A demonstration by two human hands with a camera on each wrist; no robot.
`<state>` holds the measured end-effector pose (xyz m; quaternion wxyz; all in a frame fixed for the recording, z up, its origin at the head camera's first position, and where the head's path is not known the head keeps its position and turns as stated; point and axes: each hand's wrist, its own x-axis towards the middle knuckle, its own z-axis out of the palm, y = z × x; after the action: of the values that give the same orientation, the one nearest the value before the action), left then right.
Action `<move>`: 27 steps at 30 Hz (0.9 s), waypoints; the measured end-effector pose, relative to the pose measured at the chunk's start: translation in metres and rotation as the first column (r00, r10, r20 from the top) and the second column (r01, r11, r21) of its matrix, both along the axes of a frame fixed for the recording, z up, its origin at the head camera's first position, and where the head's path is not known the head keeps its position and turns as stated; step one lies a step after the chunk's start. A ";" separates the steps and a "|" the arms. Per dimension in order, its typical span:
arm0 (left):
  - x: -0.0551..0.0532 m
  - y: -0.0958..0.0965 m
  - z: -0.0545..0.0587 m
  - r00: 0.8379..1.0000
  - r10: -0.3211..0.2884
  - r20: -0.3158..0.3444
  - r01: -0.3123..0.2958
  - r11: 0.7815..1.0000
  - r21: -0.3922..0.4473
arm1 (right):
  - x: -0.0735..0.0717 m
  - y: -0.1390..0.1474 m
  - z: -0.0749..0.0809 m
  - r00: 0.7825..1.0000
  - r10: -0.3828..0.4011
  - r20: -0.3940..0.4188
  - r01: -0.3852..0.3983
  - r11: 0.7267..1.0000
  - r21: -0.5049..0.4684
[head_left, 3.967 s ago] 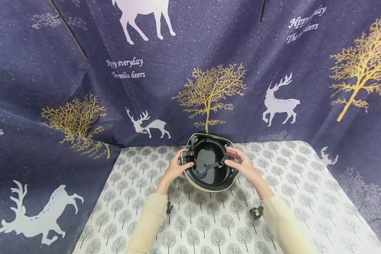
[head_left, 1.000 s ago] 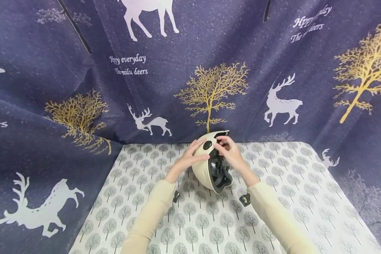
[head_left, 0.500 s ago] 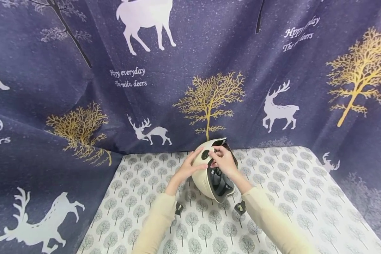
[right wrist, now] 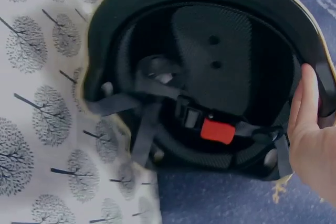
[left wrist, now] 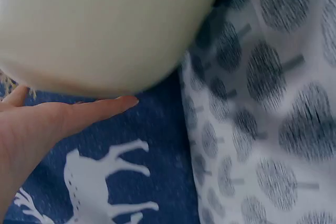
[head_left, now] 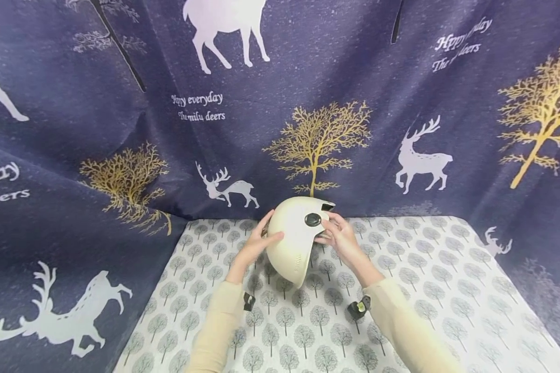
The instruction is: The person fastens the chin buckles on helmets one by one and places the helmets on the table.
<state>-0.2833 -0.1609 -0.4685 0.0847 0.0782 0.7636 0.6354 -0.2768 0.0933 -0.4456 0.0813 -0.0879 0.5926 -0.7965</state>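
A cream helmet [head_left: 287, 238] is tilted on its side, its opening facing right, with a black oval disc [head_left: 313, 219] on its side. My left hand [head_left: 256, 246] lies against the rounded back of the shell, its thumb and fingers fairly straight. With the thumb outside near the disc and the fingers inside, my right hand [head_left: 343, 239] pinches the rim. In the right wrist view the dark inside shows black chin straps [right wrist: 147, 129] and a red buckle piece [right wrist: 218, 131]. Whether the helmet touches the table cannot be told.
A white tablecloth [head_left: 308, 331] printed with grey trees covers the table. Right behind the helmet hangs a dark blue curtain [head_left: 242, 150] with deer and golden trees. Black wrist-worn devices [head_left: 358, 307] hang beneath the forearms.
Four seconds ago the helmet's opening faced me; it has since turned to the right, now showing mostly outer shell. My left hand has moved left, from beside the disc to the shell's back.
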 end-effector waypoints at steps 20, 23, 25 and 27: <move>-0.001 0.001 -0.014 0.985 -0.158 0.071 0.147 0.979 0.139 | 0.000 0.044 -0.008 0.990 0.107 -0.089 -0.089 0.978 0.186; 0.000 0.003 -0.012 0.986 -0.152 0.069 0.143 0.981 0.129 | -0.002 0.049 -0.005 0.987 0.078 -0.141 -0.025 0.938 0.345; 0.001 0.005 -0.012 0.986 -0.146 0.074 0.137 0.983 0.122 | 0.002 0.050 0.002 0.983 0.049 -0.179 0.038 0.891 0.452; 0.002 0.006 -0.014 0.987 -0.141 0.081 0.132 0.985 0.112 | 0.006 0.051 0.006 0.979 0.032 -0.203 0.082 0.845 0.529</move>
<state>-0.2814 -0.1547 -0.4823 0.1577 0.1065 0.7170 0.6706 -0.2711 0.1441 -0.4401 0.0311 -0.1351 0.7969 -0.5879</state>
